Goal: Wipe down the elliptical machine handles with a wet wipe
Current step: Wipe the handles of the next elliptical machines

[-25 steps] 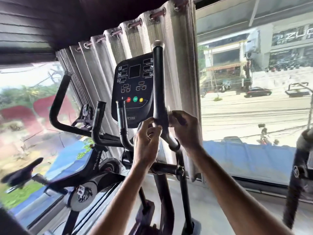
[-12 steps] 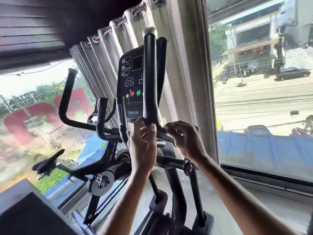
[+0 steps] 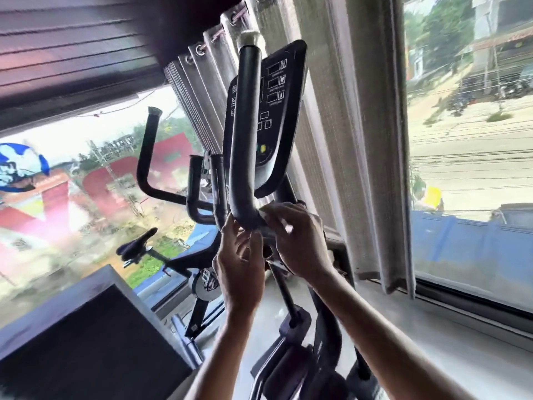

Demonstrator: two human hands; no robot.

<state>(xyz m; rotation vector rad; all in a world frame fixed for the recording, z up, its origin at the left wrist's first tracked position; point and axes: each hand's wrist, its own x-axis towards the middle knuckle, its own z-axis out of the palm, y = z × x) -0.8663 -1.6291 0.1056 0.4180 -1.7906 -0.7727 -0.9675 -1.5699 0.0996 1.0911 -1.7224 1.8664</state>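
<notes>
Two hands meet at the lower bend of the elliptical's near handle (image 3: 243, 134), a black foam-covered bar rising upright at frame centre with a white end cap (image 3: 251, 39) on top. Right hand (image 3: 300, 243): fingers curled over the bend from the right side and closed on the wet wipe (image 3: 268, 212), which shows as white patches between fingertips and foam, pressed against the bar where it turns. Left hand (image 3: 239, 267): raised from below, back of hand to camera, fingers curled with the tips at the underside of the same bend, just beside the right hand. Motion blur is heavy here, so I cannot tell whether the left fingers clasp the bar or only touch it. Both forearms enter from the bottom edge. Console (image 3: 277, 111): directly behind the handle, tilted, partly hidden by it, with a yellow button visible low on its face. Second, far handle (image 3: 147, 157): to the left, well apart from both hands. Exercise bike saddle (image 3: 138, 245): lower left, beyond the elliptical. Grey eyelet curtain (image 3: 331, 125): hangs behind the console, between two windows. Right window (image 3: 467, 140): a street with overhead wires outside.
</notes>
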